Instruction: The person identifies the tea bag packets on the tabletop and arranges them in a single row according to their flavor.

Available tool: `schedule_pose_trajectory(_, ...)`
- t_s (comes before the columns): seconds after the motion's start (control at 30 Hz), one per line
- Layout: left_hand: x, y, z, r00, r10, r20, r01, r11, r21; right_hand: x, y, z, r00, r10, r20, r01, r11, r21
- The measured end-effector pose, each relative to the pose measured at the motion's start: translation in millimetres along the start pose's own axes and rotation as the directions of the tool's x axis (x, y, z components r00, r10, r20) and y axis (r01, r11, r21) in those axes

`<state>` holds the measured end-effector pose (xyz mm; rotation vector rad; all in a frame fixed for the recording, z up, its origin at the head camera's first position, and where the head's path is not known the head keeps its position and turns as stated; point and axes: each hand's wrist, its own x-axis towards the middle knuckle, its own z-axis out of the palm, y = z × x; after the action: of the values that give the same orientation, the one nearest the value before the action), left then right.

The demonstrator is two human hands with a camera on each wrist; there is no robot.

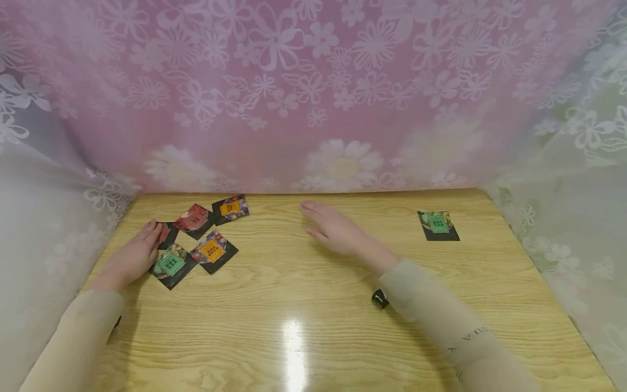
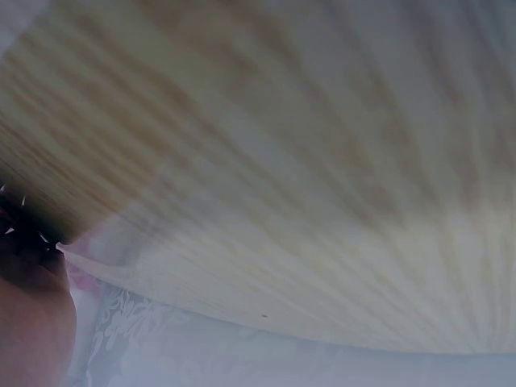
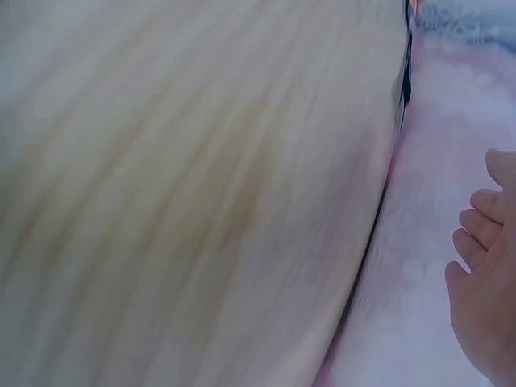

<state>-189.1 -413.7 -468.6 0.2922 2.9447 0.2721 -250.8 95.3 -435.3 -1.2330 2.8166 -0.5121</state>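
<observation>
My left hand [image 1: 132,261] lies at the table's left side, its fairly straight fingers over the edge of a small dark packet with a red label [image 1: 168,235], partly hidden by them. Beside that hand is a green-labelled packet [image 1: 171,265]. Close by lie another red-labelled packet [image 1: 195,220] and two orange-labelled packets [image 1: 231,209] [image 1: 214,251]. Over the middle of the table my right hand [image 1: 335,227] is extended, fingers together, holding nothing. In the left wrist view only part of the left hand [image 2: 36,330] shows, next to something dark; the right wrist view shows the right hand [image 3: 488,258] with relaxed fingers.
One more green-labelled packet [image 1: 438,225] lies alone on the right of the wooden table [image 1: 303,283]. A floral curtain [image 1: 318,98] rises along the back edge and both sides. A small black strap piece [image 1: 379,299] shows beneath the right sleeve.
</observation>
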Motion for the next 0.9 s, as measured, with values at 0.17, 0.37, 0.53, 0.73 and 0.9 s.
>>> schedule_pose_trajectory(0.17, 0.6, -0.5, 1.1, 1.000, 0.003, 0.001, -0.003, 1.000, -0.003, 20.5, -26.3, 8.8, 0.997, -0.061, 0.044, 0.061, 0.998, 0.002)
schedule_pose_trajectory(0.37, 1.2, -1.6, -0.3, 1.000, 0.019, -0.002, -0.019, 1.000, -0.008, 44.2, -58.8, 21.8, 0.988, -0.125, 0.092, 0.127, 0.992, -0.010)
schedule_pose_trajectory(0.53, 2.9, -3.2, -3.3, 1.000, 0.023, -0.004, -0.023, 0.999, -0.033, 64.7, -86.8, 33.1, 0.975, -0.171, 0.139, 0.181, 0.982, -0.060)
schedule_pose_trajectory(0.73, 1.0, -4.1, -3.9, 0.999, 0.027, 0.018, -0.026, 0.999, -0.025, 85.3, -118.3, 46.5, 0.956, -0.221, 0.195, 0.240, 0.968, -0.077)
schedule_pose_trajectory(0.9, -0.7, -2.0, -3.0, 0.999, 0.038, 0.018, -0.038, 0.999, -0.020, 101.0, -140.4, 60.1, 0.937, -0.247, 0.248, 0.274, 0.959, -0.079)
